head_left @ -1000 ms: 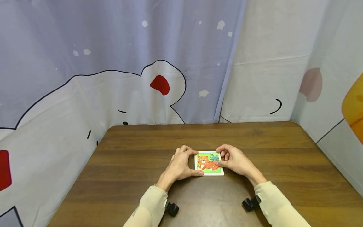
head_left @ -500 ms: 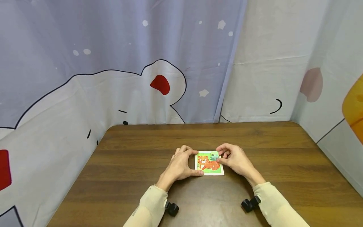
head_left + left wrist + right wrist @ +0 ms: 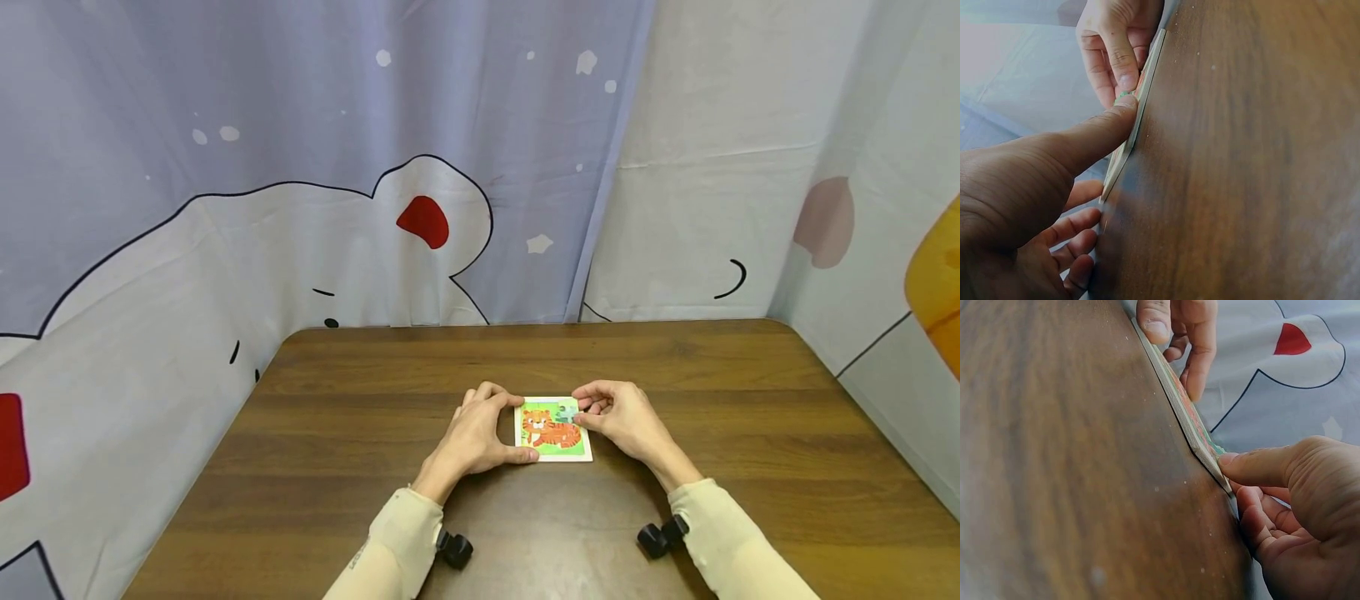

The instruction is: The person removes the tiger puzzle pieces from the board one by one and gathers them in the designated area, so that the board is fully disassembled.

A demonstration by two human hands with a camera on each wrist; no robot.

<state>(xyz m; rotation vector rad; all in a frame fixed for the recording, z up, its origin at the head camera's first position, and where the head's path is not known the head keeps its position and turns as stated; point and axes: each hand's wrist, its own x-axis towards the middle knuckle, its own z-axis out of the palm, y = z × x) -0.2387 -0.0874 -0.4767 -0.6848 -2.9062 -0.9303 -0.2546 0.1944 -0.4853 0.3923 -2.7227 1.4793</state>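
A small square jigsaw puzzle [image 3: 547, 437] with an orange tiger on green and a white border lies on the wooden table in the head view. My left hand [image 3: 472, 433] grips its left side, thumb on the near corner and forefinger at the far corner. At the puzzle's far right corner, my right hand [image 3: 626, 419] pinches a green and pale blue puzzle piece [image 3: 567, 411] between thumb and forefinger. This piece looks slightly raised; the fingertips partly cover it. In the right wrist view, a bit of green [image 3: 1219, 449] shows beside the right thumb, above the puzzle's pale edge [image 3: 1175, 403].
The brown wooden table [image 3: 360, 392] reaches back to a printed curtain [image 3: 300, 250] hanging behind its far edge. Another stretch of printed cloth [image 3: 840, 208] hangs on the right. A black wrist camera [image 3: 454, 551] sits below each sleeve cuff.
The right thumb has drawn back a little, away from the tiger and toward the far right corner. The corner piece has tilted and looks paler. My left hand stays put.
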